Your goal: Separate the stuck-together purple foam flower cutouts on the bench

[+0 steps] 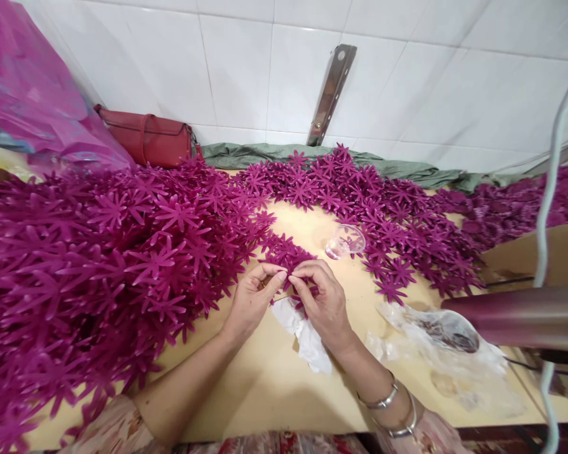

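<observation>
My left hand [254, 295] and my right hand [325, 301] meet over the middle of the table, both closed in a pinch with thumb against forefinger. Between the fingertips is a magenta artificial flower piece [288, 287], partly hidden by the fingers. Just beyond the hands lies a small heap of the same star-shaped pieces [284, 249]. A crumpled white cloth or tissue [307, 340] rests below the right hand. Behind that hand stands a clear plastic cup [345, 241], a little tilted in view.
Large magenta heaps cover the left side [99, 277] and the back right [383, 214]. At the right are a plastic bag with dark thin pieces [435, 334], a shiny cylindrical object [515, 318] and a hanging white cable [546, 208]. A red handbag [146, 139] sits against the tiled wall.
</observation>
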`<state>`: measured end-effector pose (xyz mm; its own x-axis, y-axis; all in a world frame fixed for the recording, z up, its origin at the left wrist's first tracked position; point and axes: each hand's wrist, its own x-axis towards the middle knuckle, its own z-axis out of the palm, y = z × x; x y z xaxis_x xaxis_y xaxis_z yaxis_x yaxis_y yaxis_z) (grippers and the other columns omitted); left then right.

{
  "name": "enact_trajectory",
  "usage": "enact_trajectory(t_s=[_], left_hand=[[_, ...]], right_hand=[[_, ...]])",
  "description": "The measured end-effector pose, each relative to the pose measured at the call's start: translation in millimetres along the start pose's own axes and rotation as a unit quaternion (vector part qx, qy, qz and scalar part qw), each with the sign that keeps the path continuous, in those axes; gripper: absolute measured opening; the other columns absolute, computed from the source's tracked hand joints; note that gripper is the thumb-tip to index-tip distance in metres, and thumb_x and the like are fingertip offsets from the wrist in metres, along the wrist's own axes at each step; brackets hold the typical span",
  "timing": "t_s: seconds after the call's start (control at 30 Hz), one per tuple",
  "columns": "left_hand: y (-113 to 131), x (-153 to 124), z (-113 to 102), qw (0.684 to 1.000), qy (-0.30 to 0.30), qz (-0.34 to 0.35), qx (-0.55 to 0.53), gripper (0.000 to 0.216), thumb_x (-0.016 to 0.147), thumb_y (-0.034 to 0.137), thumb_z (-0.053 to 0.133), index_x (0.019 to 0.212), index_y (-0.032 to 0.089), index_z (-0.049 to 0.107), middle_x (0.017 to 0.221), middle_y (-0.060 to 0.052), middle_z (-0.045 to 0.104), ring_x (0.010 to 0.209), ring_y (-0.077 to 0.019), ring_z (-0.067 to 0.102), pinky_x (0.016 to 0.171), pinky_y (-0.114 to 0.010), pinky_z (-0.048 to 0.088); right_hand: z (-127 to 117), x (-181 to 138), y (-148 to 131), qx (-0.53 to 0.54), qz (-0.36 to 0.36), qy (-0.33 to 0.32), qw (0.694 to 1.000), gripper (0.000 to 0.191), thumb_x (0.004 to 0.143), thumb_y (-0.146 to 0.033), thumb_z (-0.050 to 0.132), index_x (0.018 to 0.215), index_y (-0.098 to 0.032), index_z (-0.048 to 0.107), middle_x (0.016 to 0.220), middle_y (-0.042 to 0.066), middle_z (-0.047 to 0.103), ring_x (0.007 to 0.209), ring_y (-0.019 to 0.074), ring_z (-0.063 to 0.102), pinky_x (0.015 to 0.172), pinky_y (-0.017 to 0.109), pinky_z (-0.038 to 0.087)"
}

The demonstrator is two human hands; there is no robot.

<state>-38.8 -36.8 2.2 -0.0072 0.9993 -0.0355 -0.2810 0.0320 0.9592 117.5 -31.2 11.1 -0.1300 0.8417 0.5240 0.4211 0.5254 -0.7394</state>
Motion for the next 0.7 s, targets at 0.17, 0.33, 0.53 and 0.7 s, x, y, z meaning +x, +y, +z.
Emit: enact_trajectory(t_s=[0.17,0.33,0.53,0.7], left_hand=[[-0.2,-0.3,-0.2,1.000,-0.005,0.003,0.001,0.034,0.083,0.048,0.079,0.083,0.017,0.066,0.074,0.002,0.060,0.066,-0.0107,0.051,0.062,-0.022,0.042],[-3.2,0.6,-3.1,1.000,-0.017,0.006,0.004,0.030,0.085,0.045,0.078,0.086,0.017,0.068,0.076,0.001,0.061,0.066,-0.0108,0.052,0.062,-0.022,0.043],[-1.4,0.3,-1.8,1.000,-0.024,-0.005,-0.007,0.031,0.083,0.045,0.080,0.083,0.017,0.068,0.069,0.002,0.060,0.061,-0.0095,0.050,0.058,-0.021,0.041],[-2.1,-0.8,-0.8,0.999,-0.008,-0.020,-0.029,0.035,0.079,0.048,0.083,0.081,0.016,0.068,0.069,0.002,0.061,0.062,-0.0090,0.051,0.060,-0.021,0.042]], right_hand=[[1.1,0.8,-0.5,0.024,0.008,0.004,1.000,0.003,0.096,-0.025,0.067,0.096,-0.025,0.070,0.099,0.006,0.070,0.095,0.0211,0.068,0.083,0.037,0.055],[1.3,2.3,0.7,0.092,0.063,-0.006,0.994,0.006,0.096,-0.024,0.067,0.091,-0.024,0.071,0.097,0.004,0.069,0.093,0.0191,0.067,0.084,0.035,0.054],[-0.6,3.0,1.0,0.123,0.067,-0.005,0.990,0.012,0.098,-0.025,0.065,0.086,-0.023,0.066,0.090,0.002,0.065,0.086,0.0168,0.064,0.080,0.032,0.051],[-3.0,1.2,-5.6,0.022,-0.002,0.004,1.000,0.015,0.100,-0.022,0.062,0.085,-0.023,0.063,0.081,0.000,0.062,0.078,0.0168,0.061,0.075,0.033,0.049]])
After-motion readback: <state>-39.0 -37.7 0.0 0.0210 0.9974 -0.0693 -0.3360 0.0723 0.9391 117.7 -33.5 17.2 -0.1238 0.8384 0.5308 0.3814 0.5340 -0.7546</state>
